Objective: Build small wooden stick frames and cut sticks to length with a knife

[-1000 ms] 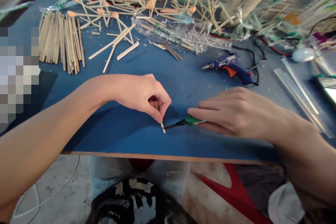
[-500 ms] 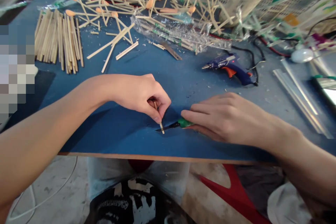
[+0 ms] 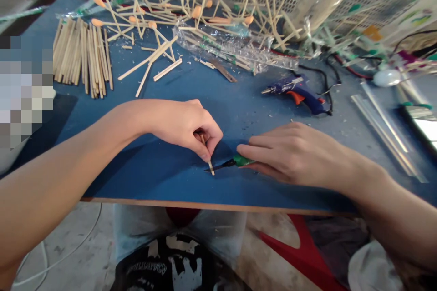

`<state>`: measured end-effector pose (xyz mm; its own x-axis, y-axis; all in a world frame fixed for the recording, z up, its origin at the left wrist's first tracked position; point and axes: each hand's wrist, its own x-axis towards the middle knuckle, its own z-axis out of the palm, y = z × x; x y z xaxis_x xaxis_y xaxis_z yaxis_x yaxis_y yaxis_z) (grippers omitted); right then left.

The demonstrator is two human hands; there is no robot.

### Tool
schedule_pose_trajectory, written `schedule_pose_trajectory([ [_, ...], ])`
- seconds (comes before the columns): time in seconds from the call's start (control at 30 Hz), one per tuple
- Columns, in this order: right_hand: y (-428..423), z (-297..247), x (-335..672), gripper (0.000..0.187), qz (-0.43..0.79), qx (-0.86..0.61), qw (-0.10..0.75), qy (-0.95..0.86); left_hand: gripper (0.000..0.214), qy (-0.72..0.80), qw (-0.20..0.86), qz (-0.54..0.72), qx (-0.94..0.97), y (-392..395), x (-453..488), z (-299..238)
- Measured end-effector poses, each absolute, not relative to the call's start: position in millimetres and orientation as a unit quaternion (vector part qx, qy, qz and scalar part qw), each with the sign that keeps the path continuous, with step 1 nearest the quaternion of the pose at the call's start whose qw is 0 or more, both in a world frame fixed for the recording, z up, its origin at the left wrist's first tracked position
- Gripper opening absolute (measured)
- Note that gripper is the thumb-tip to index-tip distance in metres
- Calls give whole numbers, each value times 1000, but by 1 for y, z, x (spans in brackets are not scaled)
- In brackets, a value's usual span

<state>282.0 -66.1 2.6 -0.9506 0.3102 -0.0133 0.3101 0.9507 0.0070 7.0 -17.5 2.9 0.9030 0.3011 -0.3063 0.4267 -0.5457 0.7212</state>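
My left hand (image 3: 194, 129) pinches a thin wooden stick (image 3: 211, 167) between thumb and finger, its lower end against the blue tabletop (image 3: 150, 173). My right hand (image 3: 287, 152) is closed around the green handle of a craft knife (image 3: 227, 163). The dark, narrow blade lies across the stick just below my left fingertips. Most of the knife handle is hidden under my right fingers, and the stick's upper part goes into my left palm.
A blue glue gun (image 3: 297, 92) lies beyond my right hand, near clear glue sticks (image 3: 385, 136). At the back left is a row of wooden sticks (image 3: 82, 57). Stick structures with orange tips (image 3: 196, 12), plastic wrapping (image 3: 232, 45) and a metal blade (image 3: 225, 72) lie further back.
The view has shifted slightly. Both hands keep almost the same pose, with the blade still across the stick.
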Motion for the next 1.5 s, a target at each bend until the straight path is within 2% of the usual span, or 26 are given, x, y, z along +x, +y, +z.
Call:
schedule_pose_trajectory([
  [0.2, -68, 2, 280, 34, -26, 164, 22, 986, 13, 207, 424, -66, 879, -18, 7, 3],
  [0.6, -66, 2, 279, 37, 10, 149, 10, 989, 13, 195, 422, -58, 884, -16, 7, -1],
  [1.5, -69, 5, 279, 30, 45, 146, -14, 988, 11, 207, 423, -55, 881, -19, 6, 1],
])
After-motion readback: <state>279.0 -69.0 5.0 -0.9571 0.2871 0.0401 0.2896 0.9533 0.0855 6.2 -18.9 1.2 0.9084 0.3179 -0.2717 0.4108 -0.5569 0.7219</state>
